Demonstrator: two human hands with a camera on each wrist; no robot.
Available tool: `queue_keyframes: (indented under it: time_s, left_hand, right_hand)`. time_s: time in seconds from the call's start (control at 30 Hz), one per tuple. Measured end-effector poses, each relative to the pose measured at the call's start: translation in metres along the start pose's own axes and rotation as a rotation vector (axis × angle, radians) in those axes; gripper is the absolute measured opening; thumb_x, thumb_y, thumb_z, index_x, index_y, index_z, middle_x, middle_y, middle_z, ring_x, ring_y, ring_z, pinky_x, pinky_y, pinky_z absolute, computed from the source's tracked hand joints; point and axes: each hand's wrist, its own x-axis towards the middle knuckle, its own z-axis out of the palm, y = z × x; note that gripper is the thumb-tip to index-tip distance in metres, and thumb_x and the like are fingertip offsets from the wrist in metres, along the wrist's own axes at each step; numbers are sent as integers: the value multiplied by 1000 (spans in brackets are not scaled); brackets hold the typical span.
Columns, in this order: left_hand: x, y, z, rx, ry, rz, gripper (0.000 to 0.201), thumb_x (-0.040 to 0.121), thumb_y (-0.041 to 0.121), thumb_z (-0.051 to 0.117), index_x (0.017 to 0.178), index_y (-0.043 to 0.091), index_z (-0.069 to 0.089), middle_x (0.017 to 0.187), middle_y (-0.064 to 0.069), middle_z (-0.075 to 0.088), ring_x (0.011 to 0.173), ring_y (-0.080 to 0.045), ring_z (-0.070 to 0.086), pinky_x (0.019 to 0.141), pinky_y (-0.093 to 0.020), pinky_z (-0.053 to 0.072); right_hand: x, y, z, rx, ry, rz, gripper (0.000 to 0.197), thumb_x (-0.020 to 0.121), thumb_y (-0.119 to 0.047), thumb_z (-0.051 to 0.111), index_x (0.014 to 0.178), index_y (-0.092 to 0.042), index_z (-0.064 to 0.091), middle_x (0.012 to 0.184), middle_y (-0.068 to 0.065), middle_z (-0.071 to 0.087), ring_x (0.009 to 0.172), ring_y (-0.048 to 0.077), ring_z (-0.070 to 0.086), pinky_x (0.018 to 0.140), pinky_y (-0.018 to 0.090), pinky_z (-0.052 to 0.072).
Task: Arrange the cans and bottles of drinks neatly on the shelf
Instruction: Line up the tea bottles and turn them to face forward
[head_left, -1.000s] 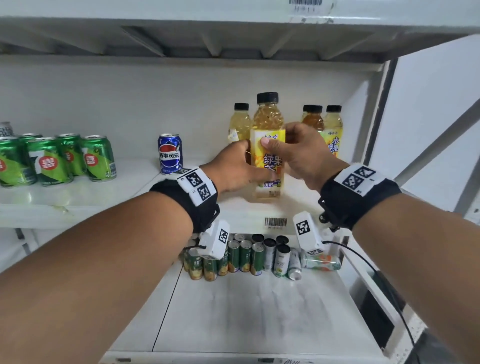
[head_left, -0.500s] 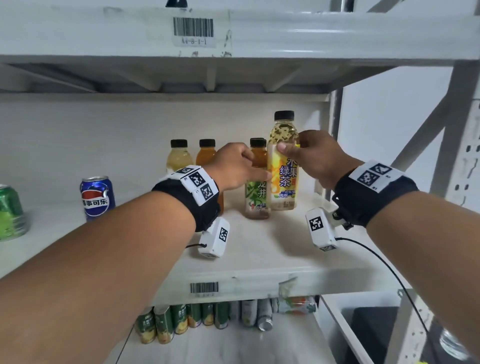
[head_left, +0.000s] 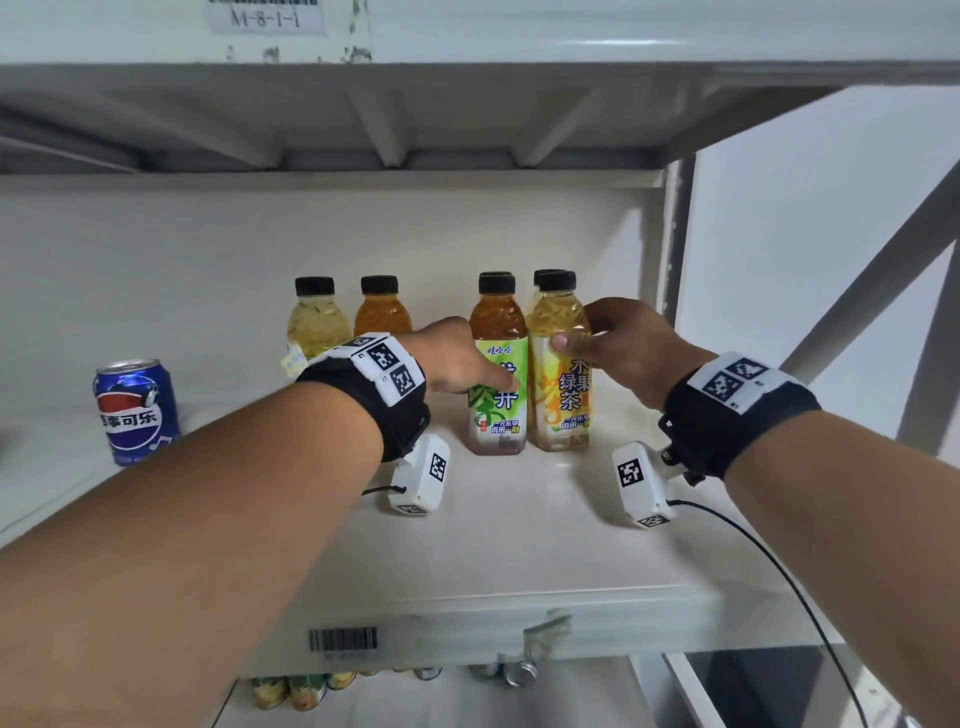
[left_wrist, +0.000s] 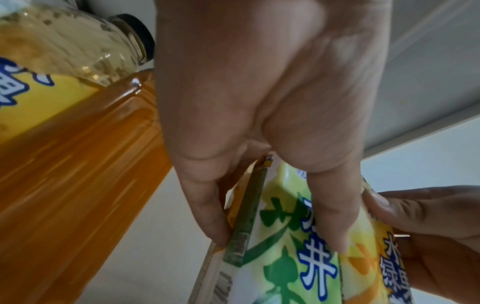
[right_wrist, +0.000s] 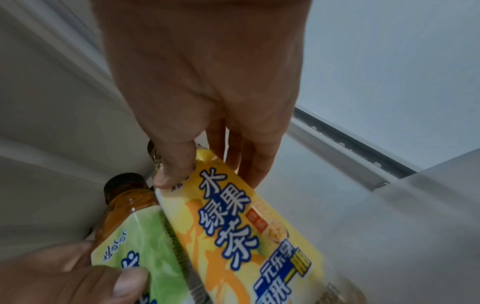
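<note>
A yellow-label tea bottle (head_left: 566, 415) (right_wrist: 246, 226) stands upright on the white shelf (head_left: 519, 545), touching a green-label tea bottle (head_left: 498, 421) (left_wrist: 285, 267) on its left. My right hand (head_left: 597, 343) (right_wrist: 210, 176) grips the yellow-label bottle near its shoulder, thumb in front and fingers behind. My left hand (head_left: 467, 364) (left_wrist: 272, 236) holds the green-label bottle, thumb on the label's front and fingers on its left side. Black caps of further bottles show directly behind both.
Two more tea bottles (head_left: 317, 322) (head_left: 382, 312) stand at the back left. A blue Pepsi can (head_left: 136, 410) is further left. The shelf's upright post (head_left: 675, 234) is close on the right. Several cans (head_left: 291, 691) sit on the lower shelf.
The yellow-label bottle went right and back, then down onto the shelf beside the green-label bottle. My left hand left it and took the green-label bottle.
</note>
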Motion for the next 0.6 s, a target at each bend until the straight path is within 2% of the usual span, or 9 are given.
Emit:
queue_keyframes:
  time_s: [0.07,0.13,0.2,0.27,0.33,0.4,0.47,0.53,0.6]
  left_hand:
    - [1,1,1,1,-17,18,36,80,33,95,110,18,80,110,1,82,108,-25,77,107,-46,57]
    - [1,2,1,9,-15,22,38,80,34,95,111,18,80,111,1,82,109,-26,76,106,-46,57]
    - [0,1,0,6,-12,23,41,80,34,95,113,17,80,112,-1,82,110,-27,76,106,-48,58]
    - [-3,1,-2,29,8,31,41,80,36,95,112,17,80,111,-1,81,108,-27,76,104,-48,59]
    - [-6,3,-8,99,72,30,46,79,44,94,110,15,78,108,-3,80,103,-26,75,100,-47,61]
    - [-11,6,-18,157,195,29,58,77,52,91,113,9,73,109,-6,76,99,-27,74,95,-47,62]
    - [-21,9,-37,205,311,72,64,77,57,86,121,13,68,114,-2,71,100,-24,71,91,-39,61]
    - [-30,14,-55,244,371,130,51,76,56,82,111,22,71,108,4,69,97,-21,68,82,-32,56]
    - [-45,11,-80,309,405,172,24,80,44,80,93,25,75,94,10,70,91,-17,68,69,-25,49]
  right_hand:
    - [1,0,-2,63,-18,42,51,81,-30,90,121,-6,68,108,12,76,101,26,74,95,45,61]
    - [2,-4,-3,66,-33,53,59,79,-30,92,127,-8,65,112,11,76,102,26,75,97,47,60]
    - [4,-9,-4,39,-20,39,60,79,-32,92,128,-10,65,112,7,76,101,22,74,88,40,61]
    - [3,-18,-3,3,12,10,58,80,-35,91,127,-13,64,112,3,74,98,19,72,74,30,55]
    - [3,-31,-1,-89,90,-54,58,81,-38,88,128,-16,63,114,-1,68,98,17,68,70,26,50]
    - [0,-47,2,-241,207,-184,60,82,-39,85,132,-17,61,121,2,60,105,19,61,79,28,48]
    - [-2,-65,13,-353,296,-359,53,83,-34,82,129,-14,64,123,7,58,113,24,57,95,34,47]
    - [-1,-79,23,-409,282,-471,43,84,-30,80,122,-12,68,118,8,60,109,26,58,95,34,46]
    - [1,-96,45,-449,202,-535,36,86,-29,77,118,-13,70,114,6,62,105,24,58,88,27,41]
